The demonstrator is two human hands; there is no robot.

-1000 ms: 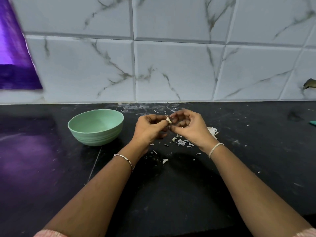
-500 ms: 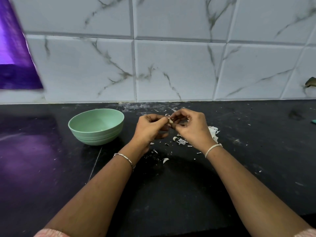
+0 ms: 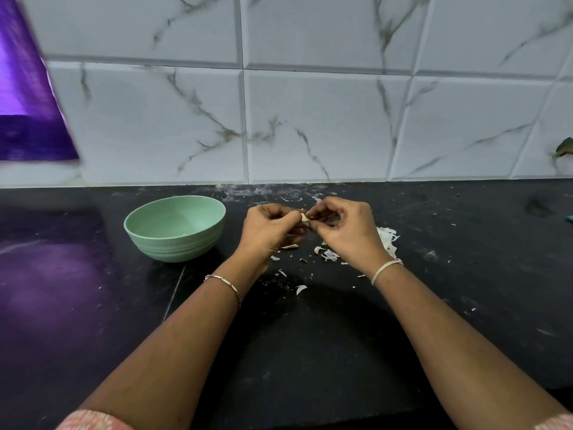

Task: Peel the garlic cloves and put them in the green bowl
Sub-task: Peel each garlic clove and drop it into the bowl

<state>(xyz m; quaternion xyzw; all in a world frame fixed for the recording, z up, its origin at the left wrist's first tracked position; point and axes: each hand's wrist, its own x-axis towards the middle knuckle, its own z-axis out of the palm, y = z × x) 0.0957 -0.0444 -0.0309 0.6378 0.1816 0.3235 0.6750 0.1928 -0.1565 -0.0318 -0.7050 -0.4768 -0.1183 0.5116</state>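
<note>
The head camera looked down at two hands held close together above a black counter (image 3: 310, 352). The left hand (image 3: 268, 231) and the right hand (image 3: 347, 234) met at their fingertips. Between them was one small garlic clove (image 3: 304, 217), pale and only partly in sight. Both hands pinched it, with the fingers curled in. The left hand seemed to hold the clove steady while the right hand picked at its skin. That is my guess for why they were so close: a clove is tiny and slippery, so it needs two hands.

The clove was up off the counter, right in the middle between the two hands, touching the fingertips of both. It looked like the skin was not all off yet, though the clove was too small to be sure.

The green bowl (image 3: 173, 248) stood upright on the counter, off to the outer side of the left hand and near it. That spot made sense, since a peeled clove could be dropped in with a short reach. I could not tell if any cloves lay inside.

White peel bits (image 3: 328, 255) lay under and just in front of the hands. A bigger heap of peels (image 3: 387, 242) sat beside the right hand, on its outer side, likely dropped there out of the way.
</note>
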